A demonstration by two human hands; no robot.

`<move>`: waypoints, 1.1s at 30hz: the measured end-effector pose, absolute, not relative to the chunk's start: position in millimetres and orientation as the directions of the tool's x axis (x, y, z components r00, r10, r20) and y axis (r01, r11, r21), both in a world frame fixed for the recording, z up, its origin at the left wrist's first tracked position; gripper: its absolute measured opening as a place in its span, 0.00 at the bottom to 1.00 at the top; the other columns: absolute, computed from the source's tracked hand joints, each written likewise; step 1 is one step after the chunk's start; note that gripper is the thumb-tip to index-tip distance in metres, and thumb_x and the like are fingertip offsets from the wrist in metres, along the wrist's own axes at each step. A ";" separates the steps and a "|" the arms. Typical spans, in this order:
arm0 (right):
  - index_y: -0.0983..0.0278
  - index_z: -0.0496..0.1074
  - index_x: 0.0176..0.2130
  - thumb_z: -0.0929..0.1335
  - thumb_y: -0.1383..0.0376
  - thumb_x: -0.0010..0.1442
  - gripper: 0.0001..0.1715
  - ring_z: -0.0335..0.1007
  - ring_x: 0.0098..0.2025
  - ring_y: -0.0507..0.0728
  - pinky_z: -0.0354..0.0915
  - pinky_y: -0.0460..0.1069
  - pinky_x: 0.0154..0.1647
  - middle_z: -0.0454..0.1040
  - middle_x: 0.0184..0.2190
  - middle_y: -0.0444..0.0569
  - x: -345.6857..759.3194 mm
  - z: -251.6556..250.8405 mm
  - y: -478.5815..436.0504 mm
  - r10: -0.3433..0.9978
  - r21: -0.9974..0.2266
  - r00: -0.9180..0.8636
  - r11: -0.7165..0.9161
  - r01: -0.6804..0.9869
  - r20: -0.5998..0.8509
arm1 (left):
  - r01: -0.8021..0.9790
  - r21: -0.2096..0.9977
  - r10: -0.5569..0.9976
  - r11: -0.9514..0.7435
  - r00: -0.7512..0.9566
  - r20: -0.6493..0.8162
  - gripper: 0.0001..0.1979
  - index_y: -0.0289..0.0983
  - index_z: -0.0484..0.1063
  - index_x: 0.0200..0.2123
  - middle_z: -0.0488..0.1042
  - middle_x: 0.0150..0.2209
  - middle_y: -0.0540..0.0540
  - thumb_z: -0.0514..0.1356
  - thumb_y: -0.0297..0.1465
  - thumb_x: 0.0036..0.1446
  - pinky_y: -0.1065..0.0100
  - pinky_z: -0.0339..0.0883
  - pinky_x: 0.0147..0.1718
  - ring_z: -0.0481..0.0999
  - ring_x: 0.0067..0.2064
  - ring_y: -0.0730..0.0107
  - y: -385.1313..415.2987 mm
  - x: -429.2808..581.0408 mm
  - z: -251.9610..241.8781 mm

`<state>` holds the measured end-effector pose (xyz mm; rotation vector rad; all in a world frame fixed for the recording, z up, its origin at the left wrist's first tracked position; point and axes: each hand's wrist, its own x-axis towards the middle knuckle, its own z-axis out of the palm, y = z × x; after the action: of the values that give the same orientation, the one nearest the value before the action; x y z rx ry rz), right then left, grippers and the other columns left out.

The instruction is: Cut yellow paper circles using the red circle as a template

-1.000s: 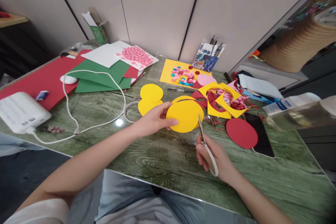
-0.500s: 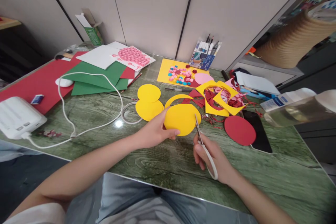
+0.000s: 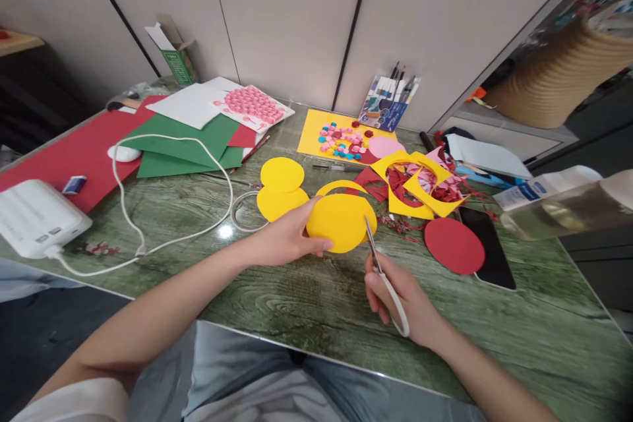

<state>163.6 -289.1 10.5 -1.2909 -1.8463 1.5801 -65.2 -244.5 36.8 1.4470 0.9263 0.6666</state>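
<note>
My left hand (image 3: 291, 237) pinches the left side of a yellow paper disc (image 3: 336, 223), thumb on its front, held above the table. White-handled scissors (image 3: 390, 290) are gripped in my right hand (image 3: 403, 293), their blades pointing up against the disc's right edge. A strip of yellow paper curves out behind the disc at its right side. Beyond the disc a curved yellow offcut (image 3: 346, 186) lies on the table. To the left of it are two overlapping yellow paper circles (image 3: 281, 176) beside a roll of clear tape (image 3: 235, 212). A red paper circle (image 3: 453, 246) lies right of my right hand.
A phone (image 3: 494, 250) lies partly under the red circle. Yellow and red scraps (image 3: 410, 208) are heaped behind. At left are a white power bank (image 3: 39, 217) with its cable and green paper sheets (image 3: 192, 145). A bottle (image 3: 558, 208) stands at right.
The yellow disc has shifted and turned slightly to the left in my left hand, by a small amount. My right hand with the scissors has stayed nearly in place.
</note>
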 end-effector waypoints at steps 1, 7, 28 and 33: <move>0.61 0.55 0.31 0.58 0.55 0.63 0.14 0.55 0.13 0.46 0.51 0.41 0.13 0.63 0.16 0.36 163.7 10.0 -289.3 0.821 -0.918 -0.502 -0.064 0.391 -0.271 | 0.166 0.985 0.847 0.042 0.518 -0.124 0.26 0.40 0.55 0.53 0.69 0.41 0.46 0.60 0.30 0.50 0.69 0.69 0.29 0.71 0.28 0.74 -243.5 -67.0 37.0; 0.61 0.55 0.30 0.58 0.55 0.62 0.14 0.55 0.13 0.46 0.50 0.40 0.12 0.63 0.16 0.37 163.2 8.5 -290.3 0.803 -0.903 -0.509 -0.081 0.421 -0.310 | 0.277 0.960 0.810 -0.035 0.571 -0.135 0.27 0.39 0.55 0.54 0.70 0.37 0.48 0.59 0.33 0.51 0.68 0.69 0.29 0.72 0.29 0.71 -238.0 -78.2 42.7; 0.61 0.55 0.30 0.58 0.52 0.62 0.17 0.55 0.14 0.46 0.52 0.41 0.14 0.62 0.17 0.38 164.0 15.4 -289.1 0.739 -0.887 -0.566 -0.091 0.453 -0.365 | 0.330 0.941 0.666 -0.072 0.719 -0.201 0.25 0.37 0.55 0.54 0.69 0.36 0.46 0.57 0.30 0.53 0.72 0.67 0.26 0.69 0.28 0.74 -233.1 -88.3 45.2; 0.61 0.55 0.30 0.59 0.52 0.62 0.17 0.54 0.13 0.46 0.51 0.40 0.13 0.62 0.16 0.37 164.5 16.1 -289.1 0.716 -0.878 -0.568 -0.132 0.460 -0.405 | 0.357 0.932 0.630 -0.065 0.739 -0.239 0.21 0.35 0.59 0.50 0.69 0.37 0.46 0.57 0.30 0.52 0.72 0.66 0.25 0.69 0.28 0.74 -231.4 -92.3 52.6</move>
<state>164.5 -289.1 16.1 -1.3316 -1.9151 1.7703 -92.3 -231.4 52.6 1.6760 0.7960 0.2684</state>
